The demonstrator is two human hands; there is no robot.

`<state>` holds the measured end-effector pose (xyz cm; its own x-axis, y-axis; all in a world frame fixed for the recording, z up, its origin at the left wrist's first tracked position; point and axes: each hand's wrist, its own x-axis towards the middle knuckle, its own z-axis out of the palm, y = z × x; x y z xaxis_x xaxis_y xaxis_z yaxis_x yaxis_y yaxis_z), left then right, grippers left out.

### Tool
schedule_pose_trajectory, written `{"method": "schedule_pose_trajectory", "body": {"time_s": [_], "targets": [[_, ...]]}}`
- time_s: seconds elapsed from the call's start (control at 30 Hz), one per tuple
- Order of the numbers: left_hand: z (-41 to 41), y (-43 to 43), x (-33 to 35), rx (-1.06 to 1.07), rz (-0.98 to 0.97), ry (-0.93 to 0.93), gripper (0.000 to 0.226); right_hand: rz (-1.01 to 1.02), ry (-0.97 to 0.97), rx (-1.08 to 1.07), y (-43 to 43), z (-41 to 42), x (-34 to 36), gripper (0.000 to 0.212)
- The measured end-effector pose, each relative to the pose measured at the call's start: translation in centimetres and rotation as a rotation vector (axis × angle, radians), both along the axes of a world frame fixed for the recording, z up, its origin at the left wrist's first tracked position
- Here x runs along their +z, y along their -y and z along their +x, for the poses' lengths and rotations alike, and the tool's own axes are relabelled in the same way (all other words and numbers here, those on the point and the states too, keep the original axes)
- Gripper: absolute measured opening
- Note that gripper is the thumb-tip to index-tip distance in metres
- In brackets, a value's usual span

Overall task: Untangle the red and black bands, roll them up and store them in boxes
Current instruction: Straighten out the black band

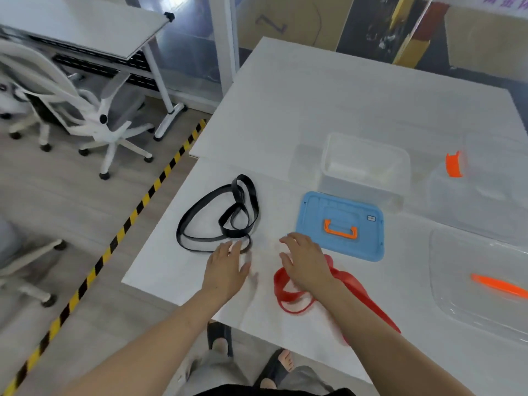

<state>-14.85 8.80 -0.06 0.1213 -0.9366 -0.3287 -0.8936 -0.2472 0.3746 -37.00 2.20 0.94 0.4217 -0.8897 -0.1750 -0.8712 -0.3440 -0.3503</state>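
The black band [220,215] lies in loose twisted loops on the white table [328,104], left of centre. My left hand [227,267] is flat and open, its fingertips at the near edge of the black band. The red band [291,298] lies bunched near the table's front edge, running out to the right under my right forearm. My right hand [304,262] hovers open over the red band's left part, fingers spread. An open clear box [363,170] stands behind a blue lid [340,224] with an orange handle.
A second clear box with an orange latch [454,164] sits at the right, with a clear lid [480,284] bearing an orange handle nearer me. White office chairs [94,118] and a desk stand on the floor to the left, beyond yellow-black tape.
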Motion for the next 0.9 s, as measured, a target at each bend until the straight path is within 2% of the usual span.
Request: {"method": "schedule_pose_trajectory", "body": {"time_s": [0.13, 0.27, 0.33, 0.37, 0.43, 0.5, 0.53, 0.6, 0.67, 0.77, 0.83, 0.9], "targets": [[5.7, 0.3, -0.9, 0.062, 0.004, -0.007, 0.064, 0.046, -0.075, 0.070, 1.7, 6.8, -0.9, 0.055], [11.0, 1.2, -1.9, 0.061, 0.067, 0.015, 0.073, 0.200, -0.257, 0.043, 3.8, 12.4, -3.2, 0.105], [13.2, 2.0, -2.6, 0.028, 0.092, 0.044, 0.082, 0.300, -0.300, 0.024, 4.9, 13.8, -4.7, 0.116], [14.2, 2.5, -3.0, 0.018, 0.114, 0.047, 0.088, 0.318, -0.306, 0.046, 5.3, 14.2, -5.4, 0.112], [16.1, 3.3, -3.9, 0.045, 0.171, 0.017, 0.097, 0.296, -0.268, 0.103, 5.7, 14.7, -6.4, 0.089], [17.4, 4.2, -4.4, 0.154, 0.200, -0.103, 0.097, 0.203, -0.199, 0.113, 5.6, 15.1, -6.8, 0.060], [17.9, 4.7, -4.5, 0.228, 0.190, -0.189, 0.093, 0.152, -0.164, 0.107, 5.4, 15.4, -6.7, 0.053], [18.3, 5.8, -4.7, 0.313, 0.123, -0.271, 0.077, 0.111, -0.070, 0.096, 4.8, 16.0, -6.5, 0.056], [18.1, 7.0, -4.8, 0.305, 0.097, -0.259, 0.068, 0.149, 0.009, 0.112, 4.3, 16.6, -6.2, 0.065], [17.2, 8.6, -4.8, 0.302, 0.161, -0.336, 0.077, 0.266, 0.040, 0.084, 4.1, 16.6, -5.3, 0.071], [17.0, 9.3, -5.0, 0.307, 0.175, -0.330, 0.079, 0.327, 0.032, 0.038, 4.5, 16.4, -4.5, 0.068], [17.3, 9.3, -5.3, 0.284, 0.205, -0.305, 0.068, 0.346, 0.034, 0.017, 4.8, 16.3, -3.8, 0.056]]}}
